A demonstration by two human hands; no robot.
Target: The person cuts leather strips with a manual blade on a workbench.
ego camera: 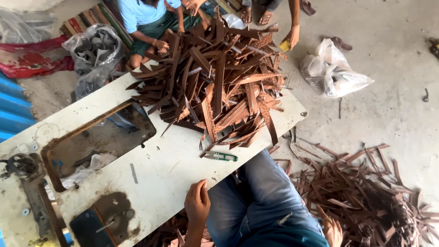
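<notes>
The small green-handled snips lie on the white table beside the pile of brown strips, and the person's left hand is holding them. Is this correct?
Not quite. In the head view the left hand rests at the table edge, apart from the snips. They do lie untouched beside the brown strips.

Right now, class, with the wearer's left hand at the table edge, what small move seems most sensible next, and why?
Probably the left hand reaches forward to the small green-handled snips: they lie just ahead of it on the white worn table, beside the heap of brown leather strips, and the hand looks empty.
</notes>
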